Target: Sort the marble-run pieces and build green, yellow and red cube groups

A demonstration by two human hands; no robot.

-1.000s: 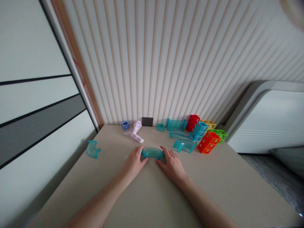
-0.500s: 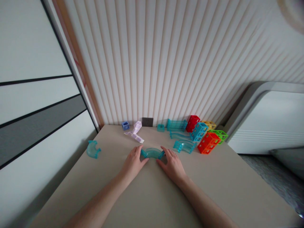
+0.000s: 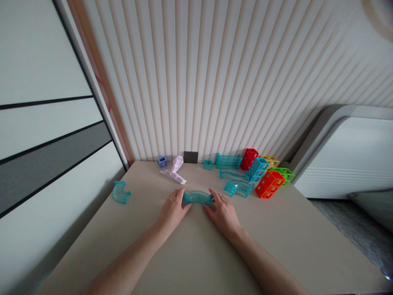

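Between my two hands is a curved translucent teal track piece (image 3: 198,197), low over the tabletop or resting on it; I cannot tell which. My left hand (image 3: 175,208) grips its left end, fingers at the far side and thumb at the near side. Its right end sits in the grip of my right hand (image 3: 223,212) in the same way. Just beyond the left hand lies a purple-and-white patterned folded piece (image 3: 176,172). To the right is another teal curved track piece (image 3: 238,189), apart from my right hand.
A further teal curved piece (image 3: 119,192) lies at the table's left edge. Along the wall stand a blue cube (image 3: 162,162), a small teal block (image 3: 208,164) and a clear teal straight piece (image 3: 229,161). Red (image 3: 249,159), blue (image 3: 258,170) and orange-red (image 3: 270,184) lattice blocks cluster at the right.
Almost nothing differs. The held track piece and both hands keep nearly the same place, with at most a tiny shift to the right.
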